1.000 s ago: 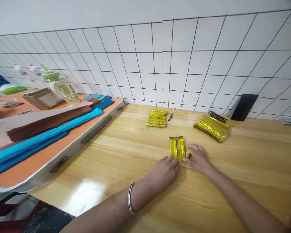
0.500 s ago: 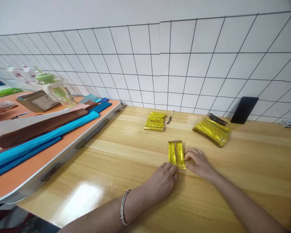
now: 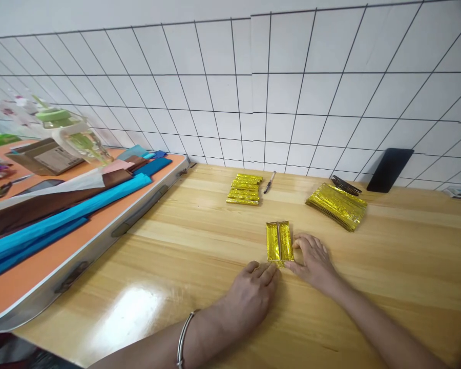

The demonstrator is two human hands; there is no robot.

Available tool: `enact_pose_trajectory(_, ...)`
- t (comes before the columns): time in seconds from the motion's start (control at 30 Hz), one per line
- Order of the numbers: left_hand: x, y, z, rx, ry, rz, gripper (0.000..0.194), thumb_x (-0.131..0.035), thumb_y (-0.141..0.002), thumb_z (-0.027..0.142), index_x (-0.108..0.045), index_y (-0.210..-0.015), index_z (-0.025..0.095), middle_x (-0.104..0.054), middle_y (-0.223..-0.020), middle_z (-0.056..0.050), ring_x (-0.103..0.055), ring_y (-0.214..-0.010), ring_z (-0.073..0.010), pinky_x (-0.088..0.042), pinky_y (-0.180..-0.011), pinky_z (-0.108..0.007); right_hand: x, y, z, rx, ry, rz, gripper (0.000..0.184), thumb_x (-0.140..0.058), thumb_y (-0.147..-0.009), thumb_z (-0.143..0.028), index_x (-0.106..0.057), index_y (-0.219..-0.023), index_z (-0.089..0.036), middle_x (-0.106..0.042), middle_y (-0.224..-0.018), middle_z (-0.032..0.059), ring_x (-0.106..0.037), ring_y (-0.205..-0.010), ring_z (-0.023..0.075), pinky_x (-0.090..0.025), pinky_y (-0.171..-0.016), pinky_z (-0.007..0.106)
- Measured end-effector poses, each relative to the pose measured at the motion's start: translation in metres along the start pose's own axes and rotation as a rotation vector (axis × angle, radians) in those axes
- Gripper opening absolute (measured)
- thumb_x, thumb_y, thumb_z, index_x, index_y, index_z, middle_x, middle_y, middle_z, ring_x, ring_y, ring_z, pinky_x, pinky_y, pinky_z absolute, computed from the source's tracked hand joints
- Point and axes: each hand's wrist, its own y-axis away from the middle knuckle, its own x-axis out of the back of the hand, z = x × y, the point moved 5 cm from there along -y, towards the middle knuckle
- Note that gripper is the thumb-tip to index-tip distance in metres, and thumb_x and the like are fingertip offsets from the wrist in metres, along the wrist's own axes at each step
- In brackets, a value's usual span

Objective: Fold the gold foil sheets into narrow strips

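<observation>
A flat gold foil packet (image 3: 272, 243) with a dark seam down its middle lies on the wooden table in front of me. My left hand (image 3: 253, 289) has its bent fingers pressed on the packet's near edge; the fingertips are partly hidden. At the packet's right side is my right hand (image 3: 314, 259), its thumb on the near right corner and its curled fingers against the right edge. Farther back lies a row of folded gold foil strips (image 3: 244, 189). To the right rests a stack of flat gold foil packets (image 3: 336, 206).
Behind the stack is a black stapler (image 3: 346, 185). A pen (image 3: 269, 182) lies near the strips. A black phone-like slab (image 3: 390, 170) leans on the tiled wall. On the orange table (image 3: 54, 256) at left are folded coloured sheets (image 3: 111, 197), a box (image 3: 48, 156) and a green-lidded bottle (image 3: 75, 133).
My right thumb has moved left onto the packet's near corner. My left fingers have shifted slightly toward me along the near edge. The view has tilted a little.
</observation>
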Motion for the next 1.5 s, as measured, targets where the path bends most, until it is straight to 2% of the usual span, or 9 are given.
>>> enact_pose_trajectory(0.17, 0.002, -0.001, -0.004, 0.020, 0.031, -0.039, 0.027, -0.040, -0.090, 0.015, -0.050, -0.115, 0.015, -0.057, -0.118, -0.009, -0.055, -0.101, -0.0186, -0.036, -0.080, -0.034, -0.003, 0.000, 0.007, -0.001, -0.019, -0.013, 0.037, -0.057, -0.073, -0.046, -0.050, -0.101, -0.022, -0.050, -0.121, 0.0095, -0.042, -0.114, 0.0274, -0.036, -0.091, 0.043)
enact_pose_trajectory(0.43, 0.002, -0.001, -0.008, 0.047, 0.088, -0.104, 0.020, -0.046, -0.086, 0.013, -0.052, -0.105, 0.017, -0.060, -0.104, -0.006, -0.056, -0.090, -0.0177, -0.034, -0.074, -0.033, -0.006, 0.003, 0.015, 0.021, -0.058, -0.065, 0.038, -0.055, -0.076, -0.042, -0.049, -0.107, -0.021, -0.045, -0.129, 0.0101, -0.038, -0.119, 0.0261, -0.034, -0.095, 0.043)
enact_pose_trajectory(0.87, 0.004, -0.002, -0.013, 0.049, 0.072, -0.083, 0.011, -0.042, -0.087, 0.015, -0.052, -0.088, 0.019, -0.060, -0.088, -0.003, -0.055, -0.073, -0.0152, -0.030, -0.069, -0.034, -0.003, 0.003, 0.015, 0.038, -0.100, -0.078, 0.038, -0.054, -0.076, -0.034, -0.049, -0.112, -0.021, -0.044, -0.131, 0.0097, -0.038, -0.121, 0.0247, -0.032, -0.097, 0.043)
enact_pose_trajectory(1.0, 0.006, -0.003, -0.016, 0.071, 0.104, -0.075, 0.011, -0.043, -0.087, 0.017, -0.053, -0.092, 0.020, -0.060, -0.087, -0.001, -0.055, -0.074, -0.0151, -0.030, -0.070, -0.034, -0.003, 0.004, 0.017, 0.042, -0.104, -0.063, 0.038, -0.054, -0.075, -0.033, -0.049, -0.112, -0.022, -0.045, -0.130, 0.0096, -0.039, -0.120, 0.0255, -0.033, -0.097, 0.044)
enact_pose_trajectory(1.13, 0.004, -0.004, -0.013, 0.066, 0.102, -0.032, 0.019, -0.042, -0.088, 0.018, -0.052, -0.104, 0.020, -0.060, -0.088, -0.003, -0.055, -0.081, -0.0169, -0.030, -0.073, -0.035, -0.002, 0.006, 0.013, 0.036, -0.083, -0.053, 0.037, -0.051, -0.076, -0.031, -0.049, -0.112, -0.022, -0.044, -0.132, 0.0081, -0.038, -0.121, 0.0241, -0.031, -0.099, 0.043)
enact_pose_trajectory(1.33, -0.001, -0.008, -0.010, 0.057, 0.073, -0.024, 0.025, -0.043, -0.088, 0.018, -0.051, -0.111, 0.019, -0.059, -0.088, -0.005, -0.053, -0.083, -0.0177, -0.031, -0.076, -0.036, -0.003, 0.007, -0.005, -0.079, 0.011, 0.019, 0.053, -0.054, -0.075, -0.048, -0.045, -0.120, -0.021, -0.044, -0.132, 0.0112, -0.036, -0.121, 0.0286, -0.031, -0.097, 0.047)
enact_pose_trajectory(1.5, 0.000, -0.008, -0.010, 0.065, 0.087, -0.051, 0.026, -0.041, -0.089, 0.018, -0.052, -0.112, 0.019, -0.058, -0.090, -0.005, -0.051, -0.085, -0.0186, -0.033, -0.077, -0.035, -0.006, 0.007, -0.011, -0.088, 0.034, 0.009, 0.056, -0.055, -0.073, -0.048, -0.044, -0.121, -0.021, -0.043, -0.132, 0.0125, -0.035, -0.121, 0.0305, -0.031, -0.095, 0.047)
